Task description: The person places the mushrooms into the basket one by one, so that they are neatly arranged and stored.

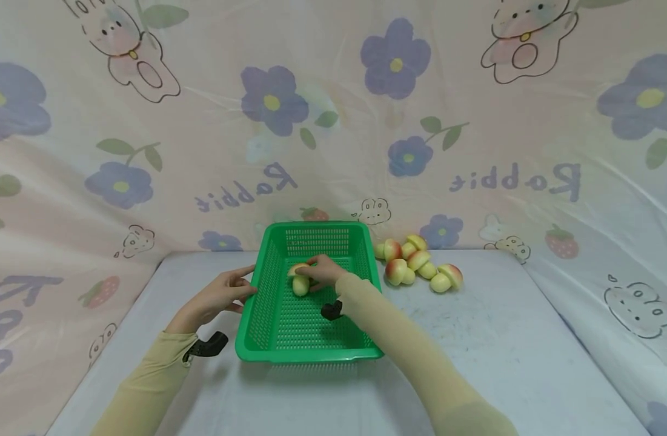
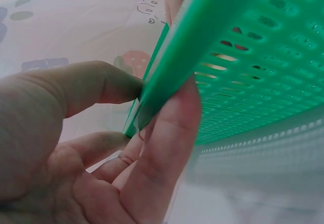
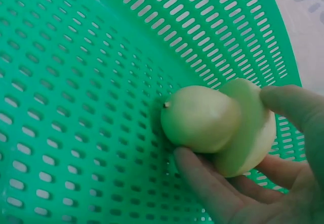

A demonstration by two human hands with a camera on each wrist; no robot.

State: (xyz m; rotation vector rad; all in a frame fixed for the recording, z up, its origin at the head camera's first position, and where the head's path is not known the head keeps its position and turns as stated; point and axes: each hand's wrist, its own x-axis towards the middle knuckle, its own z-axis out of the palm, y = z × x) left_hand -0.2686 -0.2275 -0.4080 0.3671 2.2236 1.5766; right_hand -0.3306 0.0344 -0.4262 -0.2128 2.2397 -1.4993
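A green plastic basket [image 1: 311, 354] with slotted walls stands on the white-covered table. At its left rim [image 2: 174, 57], my left hand [image 1: 215, 300] pinches the edge between thumb and fingers. Inside the basket, my right hand [image 1: 325, 271] holds a toy mushroom [image 1: 299, 286] with a pale yellow stem and a rounded cap. The right wrist view shows thumb and fingers around the mushroom's cap [image 3: 245, 127], its stem pointing left, close to the slotted floor. Whether it touches the floor I cannot tell.
Several more toy mushrooms with red-and-yellow caps, one of them a mushroom [image 1: 446, 278] at the near right, lie in a cluster right of the basket. Behind the table hangs a patterned cloth [image 1: 333, 151] with flowers and rabbits. Dark wrist mounts sit on both sleeves.
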